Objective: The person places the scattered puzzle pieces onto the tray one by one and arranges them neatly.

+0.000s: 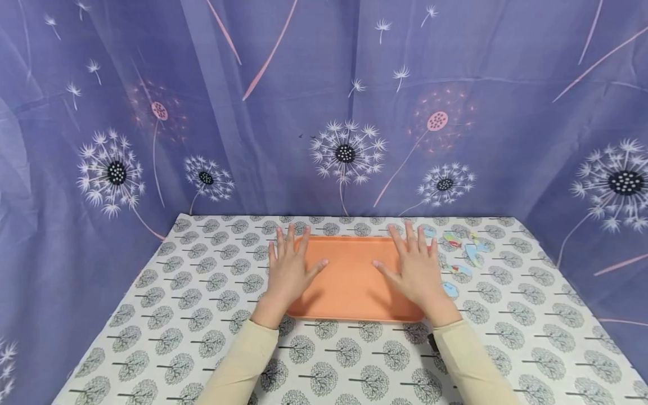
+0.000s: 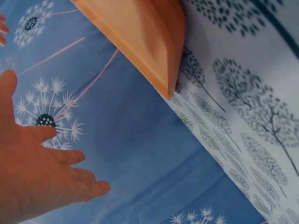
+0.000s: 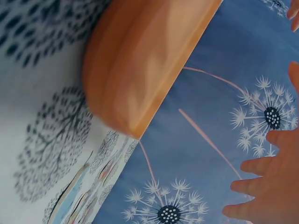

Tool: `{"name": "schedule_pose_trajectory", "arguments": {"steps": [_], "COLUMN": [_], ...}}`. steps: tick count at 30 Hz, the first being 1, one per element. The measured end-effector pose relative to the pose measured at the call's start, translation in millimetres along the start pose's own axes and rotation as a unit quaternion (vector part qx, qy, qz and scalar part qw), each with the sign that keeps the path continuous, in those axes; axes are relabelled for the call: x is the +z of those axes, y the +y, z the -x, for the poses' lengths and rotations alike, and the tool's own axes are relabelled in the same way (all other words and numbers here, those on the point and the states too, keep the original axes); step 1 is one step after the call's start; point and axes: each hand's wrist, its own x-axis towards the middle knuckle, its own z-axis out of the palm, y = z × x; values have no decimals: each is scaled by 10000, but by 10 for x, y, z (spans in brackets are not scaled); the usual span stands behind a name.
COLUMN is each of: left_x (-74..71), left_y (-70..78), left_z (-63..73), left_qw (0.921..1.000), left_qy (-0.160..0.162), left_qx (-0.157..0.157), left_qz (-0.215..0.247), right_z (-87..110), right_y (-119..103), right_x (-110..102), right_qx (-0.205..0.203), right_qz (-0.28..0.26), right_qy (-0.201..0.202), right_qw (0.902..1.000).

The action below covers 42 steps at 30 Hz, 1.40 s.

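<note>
An orange rectangular tray (image 1: pixel 354 275) lies on the cloth with nothing in it. Over its left end my left hand (image 1: pixel 289 273) is spread, palm down, with the thumb pointing inward. My right hand (image 1: pixel 416 274) mirrors it above the tray's right end, fingers apart. Both wrist views show the hands raised above the tray: the left hand (image 2: pixel 42 172) beyond the tray's rim (image 2: pixel 135 65), and the right hand (image 3: pixel 266 182) likewise. Neither hand holds anything.
Several flat, colourful pieces, among them a light-blue piece (image 1: pixel 449 289) and a piece with red and green (image 1: pixel 453 240), lie right of the tray. A tree-print cloth (image 1: pixel 202 315) covers the table. A purple dandelion curtain (image 1: pixel 283 140) hangs behind it.
</note>
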Motion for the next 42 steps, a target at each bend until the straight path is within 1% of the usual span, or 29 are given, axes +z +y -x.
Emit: {"name": "schedule_pose_trajectory", "arguments": {"steps": [6, 12, 17, 22, 28, 32, 39, 42], "left_x": [-55, -104, -138, -191, -238, -235, -228, -205], "left_y": [-58, -143, -210, -268, -339, -382, -429, -445], "left_z": [4, -1, 8, 10, 8, 4, 11, 12], "left_qw": [9992, 9984, 9970, 9949, 9890, 9842, 9773, 9734], "left_qy": [192, 69, 154, 94, 23, -32, -207, -230], "left_qx": [41, 8, 38, -71, -241, -347, -513, -574], "left_qz": [347, 564, 761, 1002, 1459, 1738, 2045, 2206], "right_z": [-8, -15, -9, -6, 21, 44, 94, 116], "right_y": [75, 176, 260, 341, 422, 481, 599, 660], "right_x": [-41, -86, -117, -142, -201, -226, -231, -217], "right_qx": [-19, -105, -163, -188, -245, -201, -78, -57], "right_qz": [-87, -105, -334, -536, -889, -1069, -1425, -1590], "right_qy": [113, 337, 461, 522, 565, 473, 356, 323], "right_qw": [9999, 9993, 9982, 9970, 9941, 9929, 9891, 9867]}}
